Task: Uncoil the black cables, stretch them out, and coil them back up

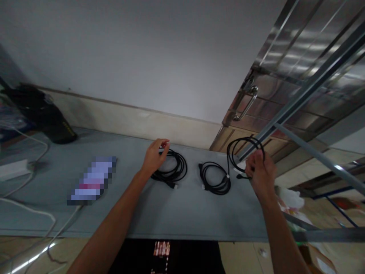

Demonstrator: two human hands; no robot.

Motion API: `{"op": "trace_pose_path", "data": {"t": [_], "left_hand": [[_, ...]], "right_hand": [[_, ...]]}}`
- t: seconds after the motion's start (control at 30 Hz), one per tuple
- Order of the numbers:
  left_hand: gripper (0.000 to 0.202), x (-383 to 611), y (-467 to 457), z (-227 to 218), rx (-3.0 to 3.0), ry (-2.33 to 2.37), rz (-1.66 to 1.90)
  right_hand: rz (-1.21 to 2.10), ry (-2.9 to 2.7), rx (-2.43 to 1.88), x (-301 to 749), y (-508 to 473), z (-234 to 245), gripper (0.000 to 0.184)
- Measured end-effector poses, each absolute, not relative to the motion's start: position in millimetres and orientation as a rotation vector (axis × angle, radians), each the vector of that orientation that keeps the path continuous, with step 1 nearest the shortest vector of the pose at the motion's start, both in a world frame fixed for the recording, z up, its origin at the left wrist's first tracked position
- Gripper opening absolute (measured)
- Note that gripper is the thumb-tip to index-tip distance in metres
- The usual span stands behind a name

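Observation:
My right hand is closed around a loosely coiled black cable, raised at the right end of the grey tabletop. A dark plug hangs by its fingers. From this loop a strand runs down toward a second black cable coil, which lies flat with a plug at its upper left. My left hand is over the left edge of another black coiled cable. Its fingers are curled, with a gap between thumb and forefinger; whether they touch the coil is hard to see.
A lit phone with a white charging cord lies on the left. Behind it are a black bottle-like object and a white power strip. A metal frame post rises at the right, before a metal door.

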State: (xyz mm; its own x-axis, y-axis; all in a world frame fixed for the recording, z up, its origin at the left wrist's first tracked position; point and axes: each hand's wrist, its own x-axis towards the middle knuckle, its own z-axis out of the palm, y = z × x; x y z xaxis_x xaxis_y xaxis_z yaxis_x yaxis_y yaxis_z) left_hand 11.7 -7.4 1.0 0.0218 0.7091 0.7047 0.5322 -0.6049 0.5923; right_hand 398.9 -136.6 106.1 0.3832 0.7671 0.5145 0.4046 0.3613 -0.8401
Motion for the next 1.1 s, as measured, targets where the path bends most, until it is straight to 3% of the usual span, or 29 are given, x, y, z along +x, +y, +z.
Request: {"op": "trace_pose_path", "data": {"t": [0.27, 0.37, 0.53, 0.6, 0.73, 0.8, 0.9, 1.1], "left_hand": [[0.044, 42, -26, -9, 2.329, 1.006, 1.334], [0.065, 57, -38, -10, 2.362, 0.925, 1.254], [0.118, 75, -54, -7, 2.262, 0.88, 1.244], [0.113, 76, -58, -4, 2.141, 0.868, 1.301], [0.057, 75, -61, 6, 1.909, 0.871, 1.511], [0.045, 75, -60, 10, 1.782, 0.937, 1.607], [0.043, 72, -55, 12, 1.658, 1.044, 1.631], [0.06, 62, -40, 4, 1.579, 1.153, 1.606]], "right_hand": [[0.324, -1.094, -0.775, 340, -147, 230, 0.043], [0.347, -1.086, -0.692, 318, -142, 244, 0.04], [0.49, -1.111, -0.617, 271, -121, 231, 0.042], [0.54, -1.135, -0.626, 252, -106, 216, 0.046], [0.642, -1.241, -0.762, 225, -67, 181, 0.051], [0.711, -1.342, -0.841, 219, -47, 170, 0.054], [0.742, -1.604, -0.945, 217, -21, 169, 0.055], [0.544, -2.031, -1.058, 225, -7, 184, 0.048]]}}
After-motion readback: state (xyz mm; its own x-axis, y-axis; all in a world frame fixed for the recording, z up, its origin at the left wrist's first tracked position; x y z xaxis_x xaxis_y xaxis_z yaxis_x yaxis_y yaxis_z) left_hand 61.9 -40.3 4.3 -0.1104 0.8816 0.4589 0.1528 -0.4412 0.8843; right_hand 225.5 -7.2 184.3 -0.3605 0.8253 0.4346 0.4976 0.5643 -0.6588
